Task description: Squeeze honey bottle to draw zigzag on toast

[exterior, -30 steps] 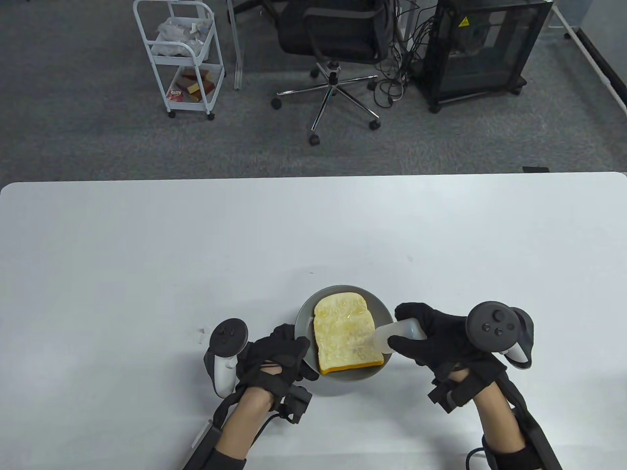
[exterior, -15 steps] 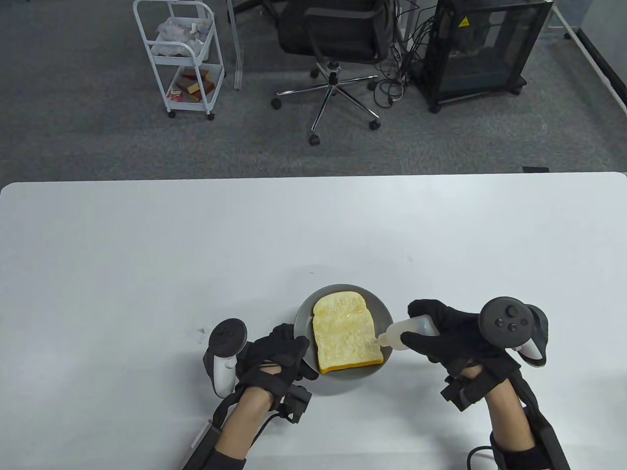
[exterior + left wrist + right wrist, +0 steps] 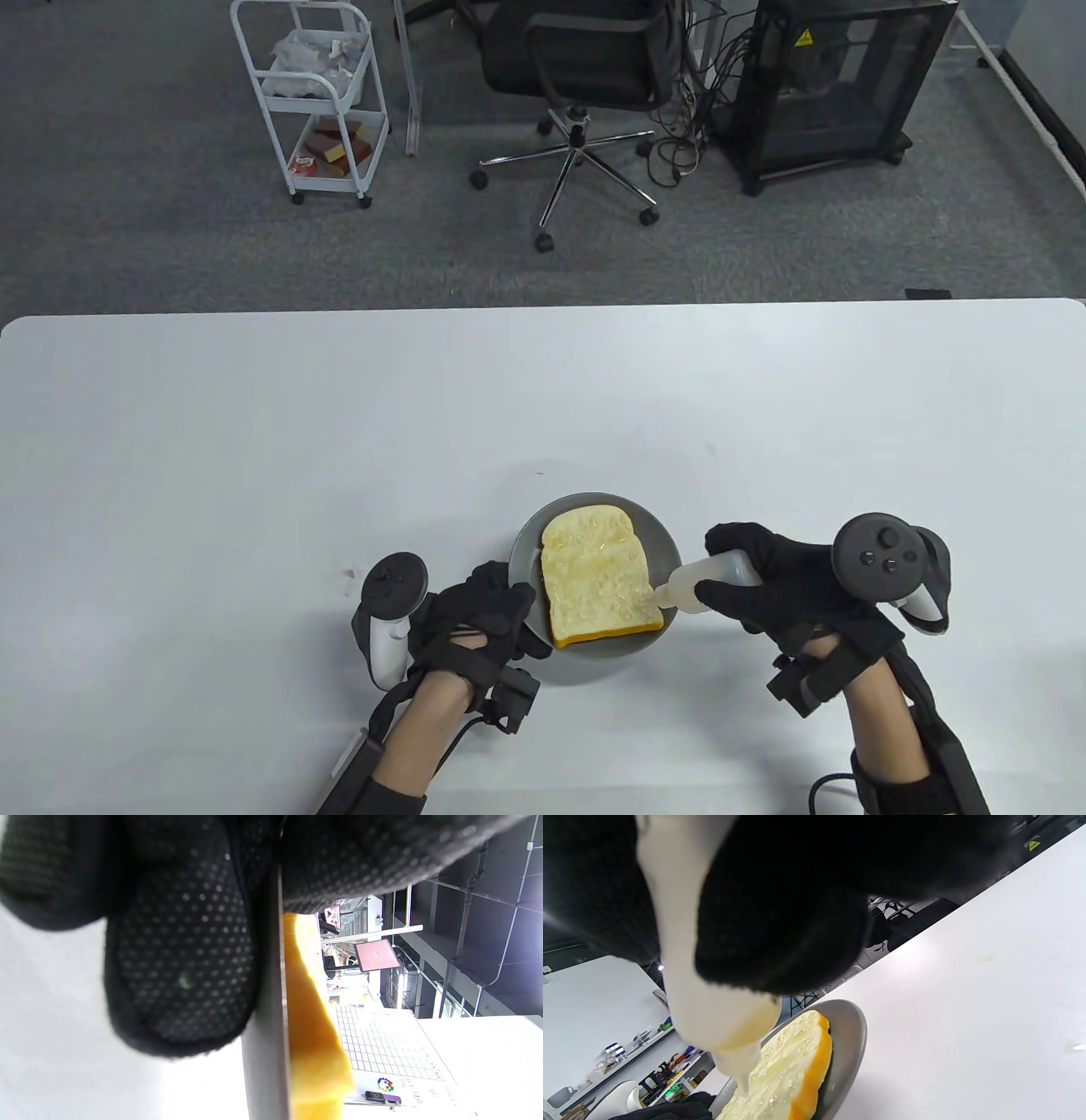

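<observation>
A slice of toast (image 3: 598,575) with glossy honey on its top lies on a grey plate (image 3: 528,543) near the table's front edge. My right hand (image 3: 768,581) grips a white squeeze bottle (image 3: 708,579), tipped to the left, its nozzle at the toast's near right corner. In the right wrist view the bottle (image 3: 708,997) points down with its tip just over the toast (image 3: 789,1065). My left hand (image 3: 484,615) grips the plate's left rim; the left wrist view shows my fingers (image 3: 182,955) on the rim (image 3: 265,1069) beside the toast's orange crust (image 3: 314,1039).
The white table (image 3: 339,424) stretches wide around the plate. A small white scrap (image 3: 349,576) lies left of my left hand. Beyond the far edge, on the floor, stand a white cart (image 3: 314,93), an office chair (image 3: 585,85) and a black cabinet (image 3: 840,85).
My right hand has pulled the bottle to the right, from over the toast's right half to its near right corner. The left hand and plate have not moved.
</observation>
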